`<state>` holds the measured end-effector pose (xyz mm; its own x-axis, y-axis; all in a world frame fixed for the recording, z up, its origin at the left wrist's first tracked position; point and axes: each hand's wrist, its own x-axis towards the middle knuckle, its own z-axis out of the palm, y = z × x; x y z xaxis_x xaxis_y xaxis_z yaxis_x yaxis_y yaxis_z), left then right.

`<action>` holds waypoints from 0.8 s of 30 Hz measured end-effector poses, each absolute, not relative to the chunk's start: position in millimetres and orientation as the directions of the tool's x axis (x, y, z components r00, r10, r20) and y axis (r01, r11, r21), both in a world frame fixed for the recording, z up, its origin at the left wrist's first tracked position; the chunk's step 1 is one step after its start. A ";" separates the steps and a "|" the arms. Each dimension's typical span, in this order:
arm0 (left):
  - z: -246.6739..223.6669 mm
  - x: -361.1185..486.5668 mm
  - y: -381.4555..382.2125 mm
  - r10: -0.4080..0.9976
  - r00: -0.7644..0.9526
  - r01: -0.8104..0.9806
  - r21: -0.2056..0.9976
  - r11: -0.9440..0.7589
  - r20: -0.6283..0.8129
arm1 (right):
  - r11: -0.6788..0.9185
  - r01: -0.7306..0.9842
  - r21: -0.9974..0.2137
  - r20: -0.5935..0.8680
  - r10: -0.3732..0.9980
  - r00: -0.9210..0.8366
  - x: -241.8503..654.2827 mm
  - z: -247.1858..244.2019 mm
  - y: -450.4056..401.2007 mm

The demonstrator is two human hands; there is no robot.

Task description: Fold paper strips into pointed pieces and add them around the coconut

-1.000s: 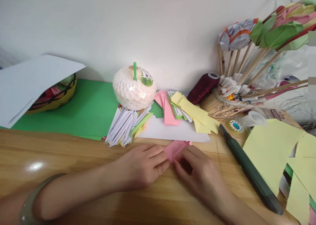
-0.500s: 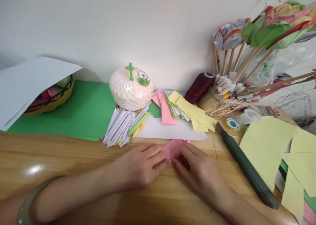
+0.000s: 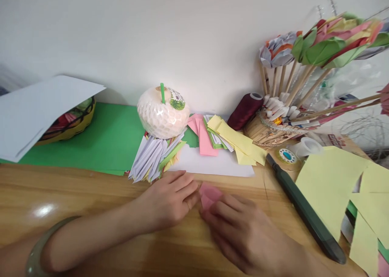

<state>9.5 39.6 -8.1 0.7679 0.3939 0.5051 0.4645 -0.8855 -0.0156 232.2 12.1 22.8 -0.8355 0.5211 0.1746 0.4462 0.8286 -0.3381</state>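
Note:
A small piece of pink paper [image 3: 209,194] lies low over the wooden table, between my two hands. My right hand [image 3: 235,224] is closed on its right side, thumb and fingers together at the paper's lower edge. My left hand [image 3: 174,197] rests just left of the paper, its fingers close together and the fingertips near the paper's left edge; whether they pinch it is hard to make out. A ring and a bracelet are on the left hand and wrist.
Behind the hands are folded paper strips [image 3: 149,157], a wrapped coconut [image 3: 163,113], pink strips [image 3: 206,137] and yellow strips [image 3: 232,135]. A dark green cutter [image 3: 305,210], yellow sheets [image 3: 331,184], a maroon thread spool [image 3: 245,110] and paper flowers [image 3: 334,42] stand or lie at right.
My right hand has turned and moved down slightly, now covering the paper's lower right. The pink paper has changed its angle and looks smaller. My left hand has shifted slightly left.

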 end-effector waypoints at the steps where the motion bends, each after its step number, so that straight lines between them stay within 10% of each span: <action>1: -7.6 9.9 38.9 0.415 0.765 0.475 0.004 -0.880 0.492 | 0.807 0.455 -0.376 0.146 0.537 -0.831 229.9 23.9 9.7; 8: 5.4 13.8 34.9 0.462 0.791 0.459 0.110 -0.881 0.400 | 0.503 0.608 -0.614 0.259 0.856 -0.447 228.5 18.4 14.8; 15: -5.3 21.2 40.2 0.483 0.695 0.549 0.041 -0.835 0.533 | 0.157 0.686 -0.710 -0.029 0.967 -0.252 220.1 11.1 17.8; 24: -7.2 21.1 41.5 0.411 0.703 0.452 0.081 -0.888 0.580 | 0.321 0.772 -0.549 0.145 0.946 -0.290 219.7 8.9 20.1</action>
<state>21.1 41.5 -7.2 0.7032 0.4109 0.5802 0.4522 -0.8882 0.0811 219.7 20.1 8.9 -0.2901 0.9460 0.1446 0.7721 0.3207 -0.5486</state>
